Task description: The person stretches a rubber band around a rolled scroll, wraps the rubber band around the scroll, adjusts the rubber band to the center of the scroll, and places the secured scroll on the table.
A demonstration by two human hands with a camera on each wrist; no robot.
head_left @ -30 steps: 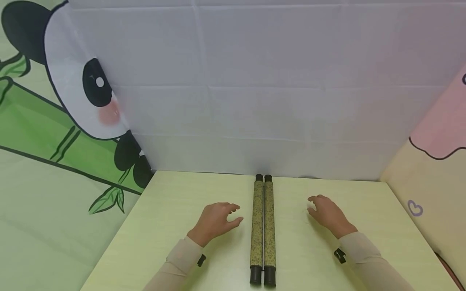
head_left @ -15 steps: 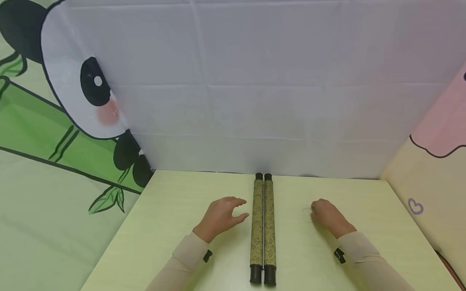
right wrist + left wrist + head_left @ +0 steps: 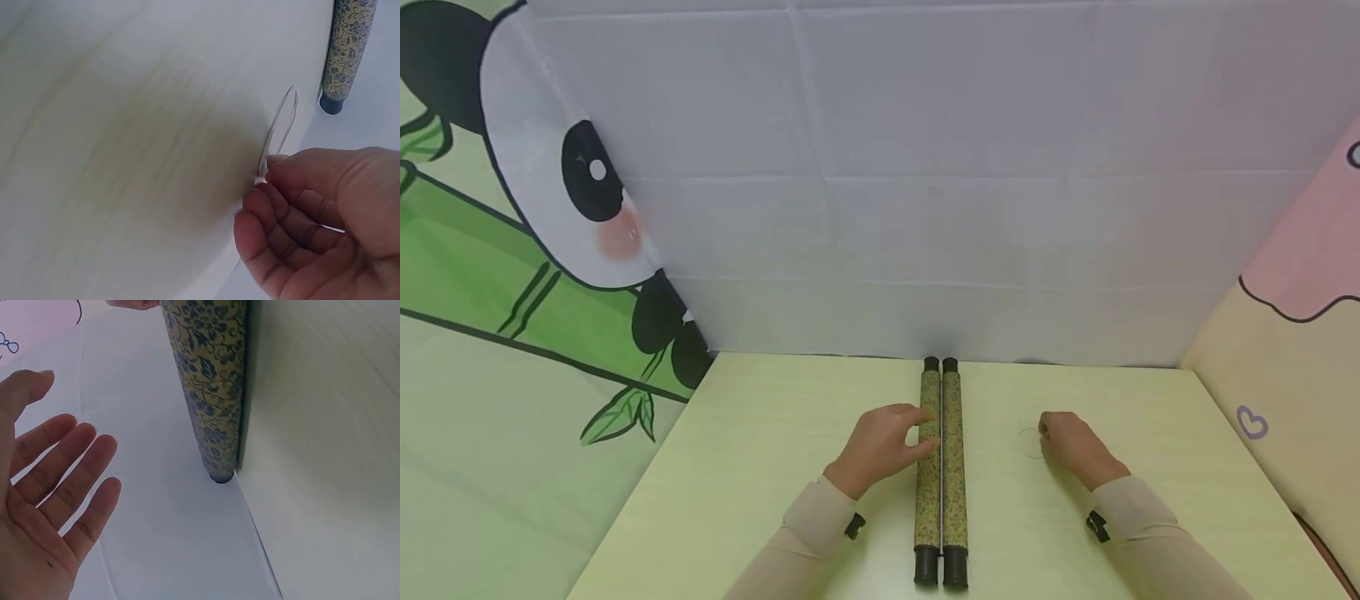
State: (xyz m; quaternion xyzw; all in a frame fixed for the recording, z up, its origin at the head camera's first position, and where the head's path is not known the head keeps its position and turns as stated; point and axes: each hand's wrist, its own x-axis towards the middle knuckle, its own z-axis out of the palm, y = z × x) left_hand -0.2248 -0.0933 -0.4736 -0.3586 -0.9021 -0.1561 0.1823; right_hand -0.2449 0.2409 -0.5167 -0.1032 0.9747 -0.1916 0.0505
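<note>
The right grip [image 3: 1078, 450] pinches a string loop [image 3: 269, 134] near floral-printed rolls [image 3: 954, 479].

Cloth-walled booth [image 3: 880, 233], panda print [image 3: 531, 167], pale table [image 3: 760, 408]

Head view: near half past five, the left hand [image 3: 880, 442] is hiding part of a roll [image 3: 928, 492]. Right wrist view: near three, the right hand [image 3: 312, 237] is covering part of a loop [image 3: 287, 128].

Both sleeved forearms [image 3: 796, 537] extend forward, the left hand [image 3: 882, 439] held with thumb [image 3: 26, 389] and fingers [image 3: 86, 473] apart, the right hand [image 3: 1077, 446] pinching, its other fingers curled.
</note>
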